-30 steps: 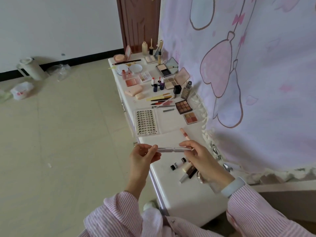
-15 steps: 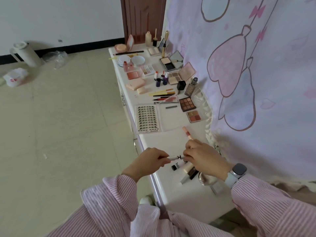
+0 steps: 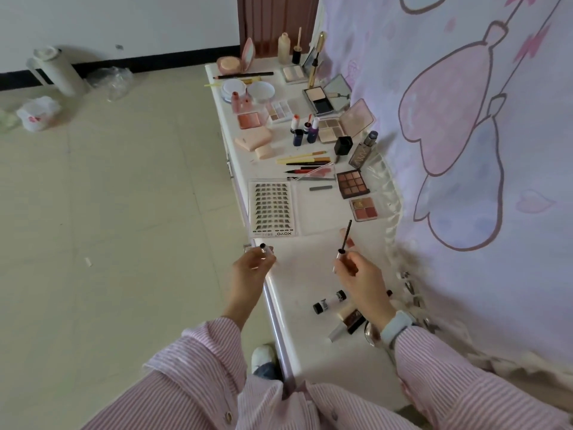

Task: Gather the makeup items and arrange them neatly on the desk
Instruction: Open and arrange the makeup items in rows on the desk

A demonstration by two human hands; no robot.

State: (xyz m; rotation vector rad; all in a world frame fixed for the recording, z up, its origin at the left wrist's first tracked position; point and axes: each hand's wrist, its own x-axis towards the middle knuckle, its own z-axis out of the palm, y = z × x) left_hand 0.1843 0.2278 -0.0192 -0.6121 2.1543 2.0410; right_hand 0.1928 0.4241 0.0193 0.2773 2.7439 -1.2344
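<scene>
So the mascara is pulled apart right now: the right hand (image 3: 361,276) pinches the cap end with the wand (image 3: 345,237) sticking up and away, brush tip in the air, and the left hand (image 3: 252,268) is curled around the tube (image 3: 263,248) with its open mouth facing up, right over the near edge of the desk (image 3: 291,274). My guess is the tube's kept upright so nothing leaks and the wand can go straight back in, since a capped mascara is way easier to lay down tidy than two loose pieces. Using the lash tray (image 3: 272,208) as the landmark: both hands sit just on the near side of it, tube toward its left corner, wand toward its right. Farther beyond the tray it's already pretty orderly, with a row of pencils (image 3: 305,164), then little bottles (image 3: 305,131) standing upright, and compacts and palettes past those. To the right of the tray are a brown eyeshadow palette (image 3: 353,184) and a smaller blush quad (image 3: 364,208), both open and flat. Nearer than the tray, behind the right wrist, there's a messy little cluster: a small black-capped tube (image 3: 329,301) lying on its side and a couple more sticks I can't really identify. Those look like the leftovers that need lining up. There's a pink curtain (image 3: 465,119) hanging along the right side of everything.
</scene>
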